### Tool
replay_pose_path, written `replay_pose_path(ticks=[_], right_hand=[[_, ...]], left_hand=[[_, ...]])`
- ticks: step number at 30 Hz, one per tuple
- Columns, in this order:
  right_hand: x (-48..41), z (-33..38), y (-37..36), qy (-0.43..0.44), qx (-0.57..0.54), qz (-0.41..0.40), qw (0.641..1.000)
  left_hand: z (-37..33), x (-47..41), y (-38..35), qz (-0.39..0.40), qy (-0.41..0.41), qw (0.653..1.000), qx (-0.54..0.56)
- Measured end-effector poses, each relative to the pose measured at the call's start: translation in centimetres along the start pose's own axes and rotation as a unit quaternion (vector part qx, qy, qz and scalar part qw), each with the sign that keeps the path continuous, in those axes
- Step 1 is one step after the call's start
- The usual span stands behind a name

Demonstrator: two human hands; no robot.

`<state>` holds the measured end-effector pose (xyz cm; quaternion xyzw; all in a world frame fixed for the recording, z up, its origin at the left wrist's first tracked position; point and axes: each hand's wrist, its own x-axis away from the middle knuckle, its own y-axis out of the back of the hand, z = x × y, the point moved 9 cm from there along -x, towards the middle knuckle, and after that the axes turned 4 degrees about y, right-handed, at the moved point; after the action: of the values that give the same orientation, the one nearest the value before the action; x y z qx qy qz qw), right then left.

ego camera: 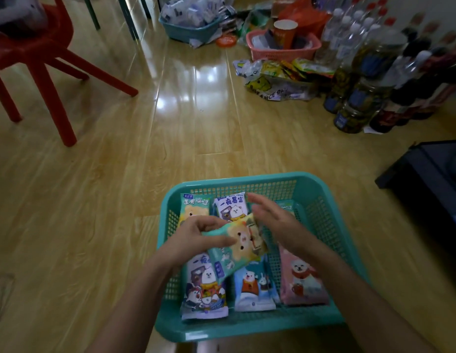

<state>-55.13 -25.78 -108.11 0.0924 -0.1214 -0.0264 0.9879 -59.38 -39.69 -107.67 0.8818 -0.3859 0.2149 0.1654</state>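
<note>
The glossy wooden floor [196,138] carries a teal mesh basket [247,327] at six o'clock. A red chair [43,59] stands at ten, a far teal basket [187,32] at twelve, a pink basket [280,56] at one, bottles [362,103] at two and a black box [425,174] at three.

In the lower middle of the frame, a teal basket [247,324] sits on the wooden floor [94,200] with cartoon-printed packets lying flat inside, among them a pink packet [302,281] at its right and a blue packet [253,289] beside it. Above them the left hand [193,240] pinches one end of a teal packet [237,248], held tilted. The right hand [275,220], fingers fairly straight, seems to touch the other end. A red chair [43,54] stands at the upper left, and bottles [374,72] crowd the upper right.
</note>
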Motion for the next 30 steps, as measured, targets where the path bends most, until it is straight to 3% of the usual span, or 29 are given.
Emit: replay_pose_path(ticks=[2, 5, 8, 10, 13, 16, 20, 24, 30], right_hand=[[0.0, 0.5, 0.3, 0.022, 0.085, 0.068, 0.994], [0.1, -0.3, 2.6, 0.026, 0.195, 0.063, 0.978], [0.6, -2.8, 4.8, -0.032, 0.117, 0.044, 0.992], [1.0, -4.7, 7.1, -0.073, 0.09, -0.034, 0.993], [1.9, -8.1, 10.3, -0.158, 0.048, -0.166, 0.972], [1.6, -10.3, 10.4, -0.222, -0.022, -0.194, 0.955], [0.7, -12.1, 9.8, -0.289, -0.002, -0.201, 0.936], [-0.6, -12.7, 8.8, -0.298, -0.014, -0.193, 0.935], [-0.9, -13.0, 9.7, -0.303, 0.251, -0.222, 0.892]], left_hand=[[-1.6, -2.1, -0.4, -0.007, -0.001, 0.999, -0.032], [-3.4, -4.9, -1.3, -0.049, -0.003, 0.999, 0.009], [-4.9, -6.5, -2.2, -0.086, -0.014, 0.993, 0.084], [-5.1, -6.9, -1.2, -0.122, -0.027, 0.988, 0.093], [-4.0, -4.9, 3.3, -0.288, -0.052, 0.955, -0.043], [-1.3, -2.6, 6.5, -0.389, -0.028, 0.906, -0.164], [2.2, -2.0, 6.5, -0.379, 0.046, 0.872, -0.308], [4.1, -2.0, 6.0, -0.358, 0.076, 0.869, -0.334], [5.5, -2.9, 6.5, -0.352, 0.106, 0.876, -0.312]])
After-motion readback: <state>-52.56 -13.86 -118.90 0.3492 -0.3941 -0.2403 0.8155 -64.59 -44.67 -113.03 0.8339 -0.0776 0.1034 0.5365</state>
